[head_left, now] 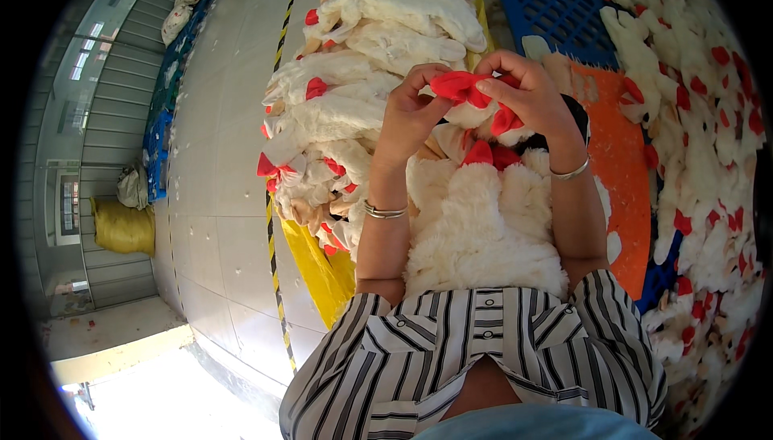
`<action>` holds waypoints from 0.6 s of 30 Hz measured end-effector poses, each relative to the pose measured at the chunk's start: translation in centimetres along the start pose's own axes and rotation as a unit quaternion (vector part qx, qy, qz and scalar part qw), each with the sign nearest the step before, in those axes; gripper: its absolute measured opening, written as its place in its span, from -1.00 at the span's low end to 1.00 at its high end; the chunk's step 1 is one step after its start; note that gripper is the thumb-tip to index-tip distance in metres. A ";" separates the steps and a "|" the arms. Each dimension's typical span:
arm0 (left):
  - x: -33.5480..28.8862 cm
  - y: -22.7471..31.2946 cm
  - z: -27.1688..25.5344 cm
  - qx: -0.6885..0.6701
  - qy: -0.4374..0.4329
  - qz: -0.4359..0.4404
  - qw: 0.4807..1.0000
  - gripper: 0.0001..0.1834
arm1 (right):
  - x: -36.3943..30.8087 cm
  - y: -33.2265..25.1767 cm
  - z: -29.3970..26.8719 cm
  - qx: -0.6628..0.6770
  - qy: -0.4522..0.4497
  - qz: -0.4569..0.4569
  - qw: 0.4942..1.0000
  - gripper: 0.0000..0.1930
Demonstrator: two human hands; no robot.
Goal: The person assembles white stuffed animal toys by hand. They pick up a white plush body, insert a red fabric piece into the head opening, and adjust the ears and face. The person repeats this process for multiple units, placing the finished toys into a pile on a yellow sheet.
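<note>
Both my hands are raised over my lap, pinching a red fabric piece [460, 86] that looks like a bow or small ear. My left hand [412, 114] grips its left end between thumb and fingers. On the other side, my right hand [527, 94] holds it with the thumb pressed on top. More red fabric hangs just under the right hand, next to white plush. Across my lap lie fluffy white plush skins [487, 227] with red tips at their far end. Beside my left arm is a heap of similar white plush skins [362, 78] with red parts.
An orange panel [624, 182] stands by my right arm. Beyond it spreads a large pile of white and red plush pieces [700, 174], near a blue plastic lattice [555, 5]. Yellow sheeting [310, 267] and striped floor tape [278, 295] run at left; a yellow sack [125, 227] sits by the wall.
</note>
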State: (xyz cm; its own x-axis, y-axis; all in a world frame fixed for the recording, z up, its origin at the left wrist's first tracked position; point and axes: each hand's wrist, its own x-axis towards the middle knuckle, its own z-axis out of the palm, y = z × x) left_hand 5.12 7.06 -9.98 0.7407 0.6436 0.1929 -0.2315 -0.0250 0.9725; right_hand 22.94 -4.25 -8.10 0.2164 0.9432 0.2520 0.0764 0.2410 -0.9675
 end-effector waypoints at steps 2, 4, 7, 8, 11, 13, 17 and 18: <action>0.2 0.0 -0.3 0.002 0.048 0.031 0.998 -0.78 | 0.0 -0.1 -0.3 -0.010 0.019 0.009 1.000 -0.86; 0.3 0.0 -0.9 0.000 0.096 0.048 0.994 -0.82 | 0.0 -0.7 -0.8 -0.043 0.035 0.037 0.998 -0.86; 0.3 0.0 -1.9 -0.016 0.144 0.050 0.988 -0.85 | -0.1 -0.4 -0.9 -0.059 0.053 0.001 0.997 -0.87; 0.4 0.1 -1.9 -0.009 0.144 0.048 0.988 -0.85 | -0.1 -0.3 -0.9 -0.051 0.050 0.002 0.997 -0.86; 0.2 0.5 -0.9 0.025 0.119 0.028 0.992 -0.86 | 0.0 0.2 -0.9 -0.023 0.031 0.008 0.999 -0.86; 0.0 0.6 0.2 0.070 0.069 -0.002 0.995 -0.85 | 0.0 0.2 -0.7 0.000 0.010 0.016 1.000 -0.86; 0.2 -1.1 0.4 0.025 0.063 0.015 0.998 -0.88 | -0.1 -0.2 -0.6 -0.022 0.007 0.013 1.000 -0.86; 0.2 -1.0 0.0 0.024 0.058 0.019 0.998 -0.88 | -0.2 -0.3 -0.8 -0.030 0.004 0.023 0.999 -0.86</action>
State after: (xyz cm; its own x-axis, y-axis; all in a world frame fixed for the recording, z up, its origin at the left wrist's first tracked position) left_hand 5.46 7.22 -10.94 0.6540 0.7250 0.2160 -0.2259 -0.0853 0.9704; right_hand 23.63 -4.66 -7.83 0.2287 0.9510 0.2079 0.1245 0.1833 -0.9751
